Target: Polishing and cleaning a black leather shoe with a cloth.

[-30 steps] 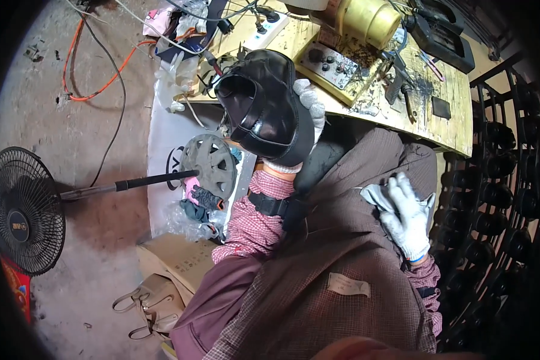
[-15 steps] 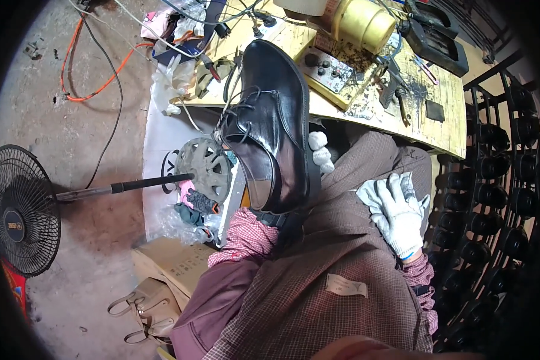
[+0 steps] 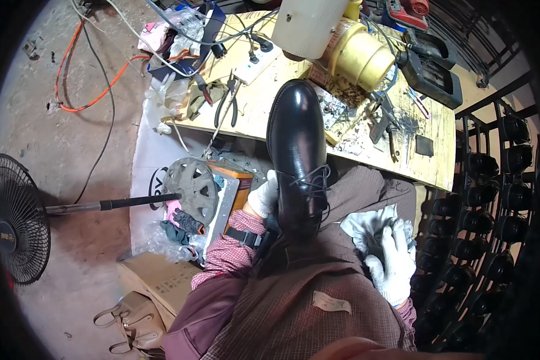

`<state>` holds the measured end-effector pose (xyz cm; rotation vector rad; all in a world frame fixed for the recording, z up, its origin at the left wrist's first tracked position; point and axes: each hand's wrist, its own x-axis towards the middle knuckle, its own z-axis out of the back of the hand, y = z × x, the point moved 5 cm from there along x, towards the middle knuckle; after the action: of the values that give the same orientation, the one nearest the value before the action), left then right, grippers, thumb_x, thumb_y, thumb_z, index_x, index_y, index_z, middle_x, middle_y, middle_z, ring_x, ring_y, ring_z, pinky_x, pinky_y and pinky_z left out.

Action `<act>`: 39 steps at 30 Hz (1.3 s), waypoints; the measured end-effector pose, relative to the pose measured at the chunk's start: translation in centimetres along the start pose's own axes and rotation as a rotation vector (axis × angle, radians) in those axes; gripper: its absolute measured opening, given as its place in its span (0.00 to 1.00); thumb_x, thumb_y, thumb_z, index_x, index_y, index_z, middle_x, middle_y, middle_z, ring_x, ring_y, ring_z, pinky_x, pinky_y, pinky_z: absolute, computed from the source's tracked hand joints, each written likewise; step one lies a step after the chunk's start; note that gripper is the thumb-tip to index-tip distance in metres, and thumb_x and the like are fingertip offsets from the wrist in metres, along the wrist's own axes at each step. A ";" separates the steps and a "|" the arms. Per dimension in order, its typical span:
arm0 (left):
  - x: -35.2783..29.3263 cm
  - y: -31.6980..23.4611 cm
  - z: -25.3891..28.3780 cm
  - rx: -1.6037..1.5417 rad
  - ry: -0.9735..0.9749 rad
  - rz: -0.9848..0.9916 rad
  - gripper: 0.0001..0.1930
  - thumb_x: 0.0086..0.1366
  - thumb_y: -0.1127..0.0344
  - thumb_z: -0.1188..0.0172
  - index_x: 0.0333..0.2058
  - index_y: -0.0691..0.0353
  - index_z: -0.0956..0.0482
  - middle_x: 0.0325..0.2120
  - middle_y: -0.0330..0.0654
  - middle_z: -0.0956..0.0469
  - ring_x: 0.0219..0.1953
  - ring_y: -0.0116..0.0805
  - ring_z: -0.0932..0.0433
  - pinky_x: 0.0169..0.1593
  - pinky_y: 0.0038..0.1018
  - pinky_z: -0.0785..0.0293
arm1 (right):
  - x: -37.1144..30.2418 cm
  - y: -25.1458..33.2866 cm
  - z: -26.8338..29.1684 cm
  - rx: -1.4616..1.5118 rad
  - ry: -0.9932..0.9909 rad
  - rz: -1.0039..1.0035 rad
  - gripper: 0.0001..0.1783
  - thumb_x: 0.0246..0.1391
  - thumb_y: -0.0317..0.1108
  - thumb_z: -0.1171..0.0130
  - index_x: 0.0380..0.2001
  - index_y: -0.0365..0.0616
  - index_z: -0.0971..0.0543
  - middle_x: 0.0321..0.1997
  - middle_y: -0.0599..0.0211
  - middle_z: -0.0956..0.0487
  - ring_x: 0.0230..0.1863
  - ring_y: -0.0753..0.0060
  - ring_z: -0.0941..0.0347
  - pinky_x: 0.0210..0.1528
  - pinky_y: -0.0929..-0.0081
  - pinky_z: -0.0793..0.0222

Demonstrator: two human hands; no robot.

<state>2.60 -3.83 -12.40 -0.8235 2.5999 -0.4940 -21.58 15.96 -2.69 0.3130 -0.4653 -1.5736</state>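
A glossy black lace-up dress shoe [image 3: 297,135] is held upright above my lap, its toe pointing toward the bench and its laces tied. My left hand [image 3: 264,195], in a white knit glove, grips it from the left side near the heel; the shoe hides most of the fingers. My right hand [image 3: 393,264], also white-gloved, rests over my right thigh with the thumb apart from the fingers. Under and beside its fingers a crumpled pale cloth [image 3: 366,227] lies on the brown checked apron [image 3: 282,306].
Ahead is a yellow wooden bench [image 3: 252,114] with pliers [image 3: 227,105], a yellow machine [image 3: 363,57] and black shoe-shaped holders [image 3: 429,81]. A fan [image 3: 18,219] stands left, near a cardboard box [image 3: 159,279] and a beige bag [image 3: 139,321]. A rack of black shoes [image 3: 480,222] lines the right.
The shoe has turned from showing its left-facing side to showing its top, and moved lower and right. My right hand has shifted down, its thumb now apart from the fingers. The view has tilted.
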 end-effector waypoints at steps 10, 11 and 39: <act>0.9 -1.2 4.8 0.641 -0.104 -0.179 0.37 0.80 0.41 0.48 0.74 0.65 0.37 0.71 0.47 0.31 0.70 0.40 0.32 0.75 0.33 0.37 | 1.8 0.2 -0.4 -0.055 0.104 0.061 0.34 0.66 0.56 0.37 0.63 0.38 0.21 0.71 0.36 0.27 0.71 0.30 0.30 0.75 0.39 0.42; 1.1 -1.2 5.3 0.714 -0.157 -0.175 0.37 0.81 0.41 0.50 0.74 0.65 0.37 0.72 0.47 0.32 0.71 0.40 0.33 0.75 0.32 0.38 | 1.8 0.3 -0.3 -0.041 0.085 0.065 0.34 0.66 0.56 0.38 0.63 0.38 0.21 0.71 0.36 0.27 0.71 0.31 0.30 0.74 0.39 0.42; 5.5 10.2 -19.7 0.181 0.596 0.173 0.55 0.64 0.30 0.33 0.77 0.57 0.45 0.70 0.56 0.33 0.70 0.45 0.29 0.74 0.41 0.34 | -4.4 8.1 14.9 -0.400 -0.181 0.546 0.23 0.59 0.55 0.30 0.45 0.47 0.15 0.48 0.67 0.16 0.46 0.68 0.20 0.57 0.58 0.27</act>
<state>-15.16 4.94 -0.95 -0.4262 3.0528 -1.0350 -21.21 21.75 13.88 -0.2504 -0.3267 -1.1252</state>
